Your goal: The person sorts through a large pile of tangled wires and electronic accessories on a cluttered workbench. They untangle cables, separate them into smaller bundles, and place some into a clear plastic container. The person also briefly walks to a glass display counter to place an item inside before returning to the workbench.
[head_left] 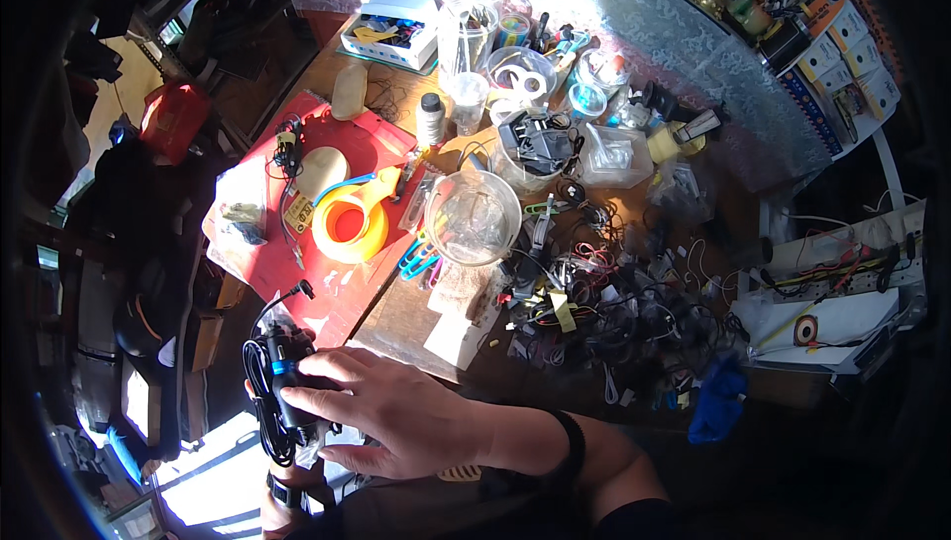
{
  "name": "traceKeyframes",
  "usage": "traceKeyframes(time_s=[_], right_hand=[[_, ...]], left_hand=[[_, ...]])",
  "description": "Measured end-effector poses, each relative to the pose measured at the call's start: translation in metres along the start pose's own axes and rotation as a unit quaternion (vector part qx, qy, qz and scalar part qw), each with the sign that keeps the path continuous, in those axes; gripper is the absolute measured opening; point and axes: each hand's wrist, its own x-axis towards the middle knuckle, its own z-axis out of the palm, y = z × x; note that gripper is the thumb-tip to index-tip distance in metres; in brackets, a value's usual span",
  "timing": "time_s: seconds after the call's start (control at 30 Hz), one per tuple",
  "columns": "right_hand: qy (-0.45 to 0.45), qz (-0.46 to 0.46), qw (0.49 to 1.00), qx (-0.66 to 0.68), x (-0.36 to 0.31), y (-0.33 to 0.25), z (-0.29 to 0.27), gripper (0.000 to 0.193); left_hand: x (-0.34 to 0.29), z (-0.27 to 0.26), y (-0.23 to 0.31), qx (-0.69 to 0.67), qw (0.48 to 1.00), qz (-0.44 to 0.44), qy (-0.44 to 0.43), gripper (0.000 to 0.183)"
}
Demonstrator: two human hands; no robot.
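Low at the left, both hands meet at a black car charger (286, 381) with a blue band and a bundled black cable (259, 406). The cable's angled plug (305, 289) sticks up above it. My right hand (386, 411) comes across from the right, its fingers lying over the charger and its thumb lower down, apart from the fingers. Beneath the bundle is my left hand (281, 473), a watch on its wrist; its fingers are mostly hidden behind the charger and cable. Some clear plastic shows around the bundle.
Just beyond stands a table with a red board (342, 292), an orange-yellow tape dispenser (352, 228) and a clear round tub (474, 218). A large tangle of cables (604, 312) covers its right part. A white box (396, 30) sits at the back.
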Motion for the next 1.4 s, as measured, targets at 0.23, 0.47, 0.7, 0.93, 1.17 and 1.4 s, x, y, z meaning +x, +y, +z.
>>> traceKeyframes(time_s=[0.23, 0.47, 0.7, 0.93, 1.17, 1.4], right_hand=[[-0.124, -0.073, 0.989, 0.041, 0.118, -0.037, 0.120, 0.053], [-0.263, -0.085, 0.949, 0.151, 0.215, -0.056, 0.227, 0.048], [-0.266, 0.144, 0.905, 0.301, 0.283, -0.018, 0.293, 0.037], [-0.361, 0.254, 0.808, 0.390, 0.362, -0.001, 0.417, 0.032], [-0.565, 0.302, 0.707, 0.300, 0.367, -0.057, 0.625, 0.024], [-0.657, 0.274, 0.702, 0.027, 0.314, -0.030, 0.891, 0.021]], left_hand=[[-0.068, -0.108, 0.081, -0.113, 0.987, 0.075, 0.086, 0.105], [-0.128, -0.197, 0.147, -0.149, 0.967, 0.187, 0.089, 0.097], [-0.183, -0.297, 0.155, -0.353, 0.877, 0.321, 0.067, 0.095], [-0.271, -0.363, 0.132, -0.408, 0.721, 0.560, 0.023, 0.087], [-0.385, -0.396, 0.072, -0.338, 0.556, 0.687, 0.323, 0.087], [-0.532, -0.469, 0.010, -0.299, 0.347, 0.796, 0.397, 0.085]])
